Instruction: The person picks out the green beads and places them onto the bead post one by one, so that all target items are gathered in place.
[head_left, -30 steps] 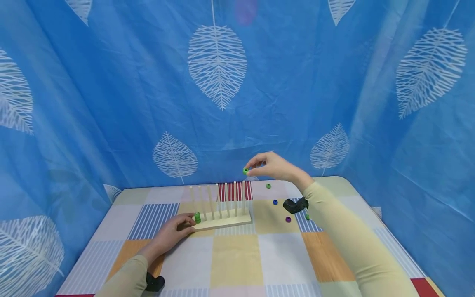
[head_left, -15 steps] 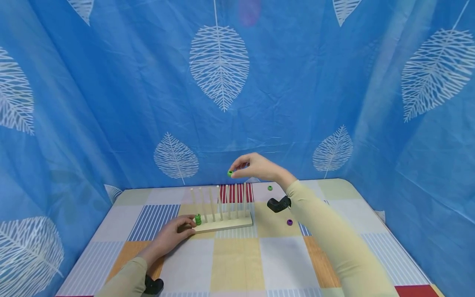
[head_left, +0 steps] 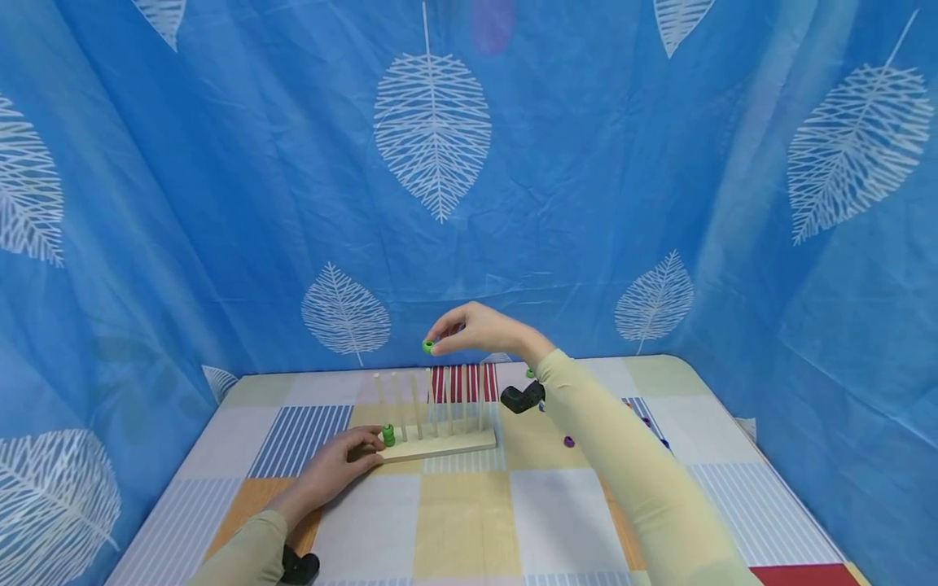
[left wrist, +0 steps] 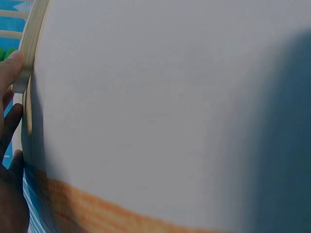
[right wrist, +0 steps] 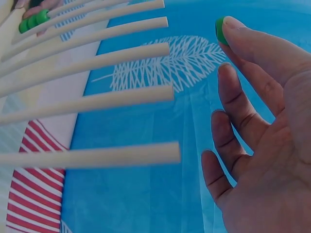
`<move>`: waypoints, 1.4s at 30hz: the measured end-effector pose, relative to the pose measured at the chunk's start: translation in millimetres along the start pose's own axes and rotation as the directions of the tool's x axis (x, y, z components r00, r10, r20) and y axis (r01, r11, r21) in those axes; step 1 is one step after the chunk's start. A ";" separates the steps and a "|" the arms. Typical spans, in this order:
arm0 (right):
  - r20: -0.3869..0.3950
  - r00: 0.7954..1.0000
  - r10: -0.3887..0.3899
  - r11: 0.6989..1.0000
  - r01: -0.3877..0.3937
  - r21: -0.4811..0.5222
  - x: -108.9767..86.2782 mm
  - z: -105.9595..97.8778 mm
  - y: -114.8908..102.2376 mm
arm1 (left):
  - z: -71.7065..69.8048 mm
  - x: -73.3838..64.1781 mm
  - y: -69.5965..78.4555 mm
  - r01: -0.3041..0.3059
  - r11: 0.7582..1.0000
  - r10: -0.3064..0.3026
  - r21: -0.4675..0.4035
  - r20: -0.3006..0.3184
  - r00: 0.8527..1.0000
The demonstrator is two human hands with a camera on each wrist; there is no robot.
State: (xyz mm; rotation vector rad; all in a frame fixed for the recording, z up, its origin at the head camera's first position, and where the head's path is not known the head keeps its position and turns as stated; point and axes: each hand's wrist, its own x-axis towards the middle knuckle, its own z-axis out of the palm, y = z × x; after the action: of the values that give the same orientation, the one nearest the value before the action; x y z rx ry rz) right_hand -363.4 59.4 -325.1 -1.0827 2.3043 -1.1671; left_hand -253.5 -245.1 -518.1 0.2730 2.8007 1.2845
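In the head view my right hand (head_left: pixel 479 330) pinches a green bead (head_left: pixel 428 347) between thumb and fingertips, above the pegs. That same bead (right wrist: pixel 220 31) appears in the right wrist view, apart from the peg tips; the other fingers are spread loosely. A pale wooden peg rack (head_left: pixel 447 445) stands on the table, with a row of upright pegs. Several green beads (head_left: pixel 388 435) are stacked on its leftmost peg. My left hand (head_left: pixel 337 464) grips the left end of the base, with the thumb (left wrist: pixel 12 68) against it in the left wrist view.
Loose beads lie right of the rack: a purple bead (head_left: pixel 568 441), a green bead (head_left: pixel 530 373), and others partly hidden by the right sleeve (head_left: pixel 623 456). A blue leaf-print curtain (head_left: pixel 432 268) hangs behind the table, which has a patchwork cloth (head_left: pixel 469 521).
My right hand has moved left with the green bead, from beyond the rack's right end to above its middle-left pegs. The left hand stays at the rack's left end.
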 end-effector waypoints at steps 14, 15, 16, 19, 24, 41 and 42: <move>0.043 0.997 -0.059 0.998 0.059 0.011 23.0 12.1 -5.1 | -4.3 -0.5 3.5 0.008 1.000 -0.007 -0.010 0.013 1.000; 0.047 0.997 -0.064 0.998 0.064 0.014 24.1 13.5 -5.3 | -4.2 -1.0 3.2 0.004 1.000 -0.004 -0.006 0.014 1.000; 0.051 0.996 -0.069 0.998 0.068 0.016 25.3 15.2 -5.9 | -4.1 -1.6 2.8 0.013 1.000 -0.013 -0.006 0.015 1.000; 0.062 0.995 -0.080 0.997 0.078 0.025 28.3 20.9 -7.7 | -4.2 -4.5 2.0 0.035 0.999 -0.035 -0.006 0.012 0.999; 0.063 0.994 -0.084 0.996 0.082 0.026 32.0 30.9 -9.9 | -3.8 -7.9 0.5 0.046 0.999 -0.046 -0.016 0.018 0.999; 0.097 0.994 -0.058 0.998 0.058 0.001 44.4 41.8 -15.1 | -1.5 -1.2 4.2 0.033 0.999 -0.032 -0.031 0.017 0.999; 0.098 0.993 -0.059 0.998 0.060 -0.004 45.4 41.9 -15.5 | -1.7 -0.5 4.6 0.031 0.999 -0.030 -0.029 0.017 0.999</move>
State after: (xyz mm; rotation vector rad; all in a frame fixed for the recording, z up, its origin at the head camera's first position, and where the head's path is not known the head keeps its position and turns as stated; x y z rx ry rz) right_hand -360.9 -3.2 -336.5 -1.1918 2.2171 -1.1028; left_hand -252.5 -243.6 -513.5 0.2376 2.7585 1.3097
